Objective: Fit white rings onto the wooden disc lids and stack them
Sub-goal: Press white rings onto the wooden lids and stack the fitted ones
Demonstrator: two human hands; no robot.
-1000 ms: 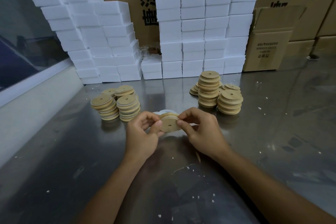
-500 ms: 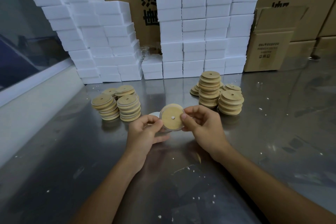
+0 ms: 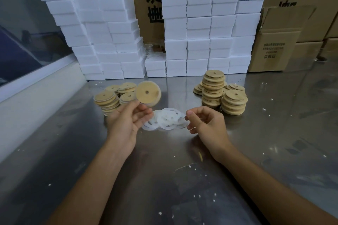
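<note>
Step in hand, as I read it: the ringed lid goes onto the left stacks.

- Left hand (image 3: 126,124) has the wooden lid (image 3: 148,93) pinched by its lower edge, held above the bench (image 3: 164,179) and just right of the finished stacks (image 3: 117,97) at far left.
- Lid is tilted, face toward camera, centre hole showing. A pale rim shows at its right edge, likely the ring, but motion blur makes it hard to confirm.
- To do it well: level the lid before release, centre it on the shortest stack and lower it rather than drop it. The front-left stack already leans.
- Right hand (image 3: 206,126) holds nothing, fingers (image 3: 190,115) loosely curled, just right of the loose white rings (image 3: 168,119). It is well placed to pinch a single ring; they overlap, so peel off the top one.
- Bare lids (image 3: 219,91) are stacked at far right, within right-hand reach.
</note>
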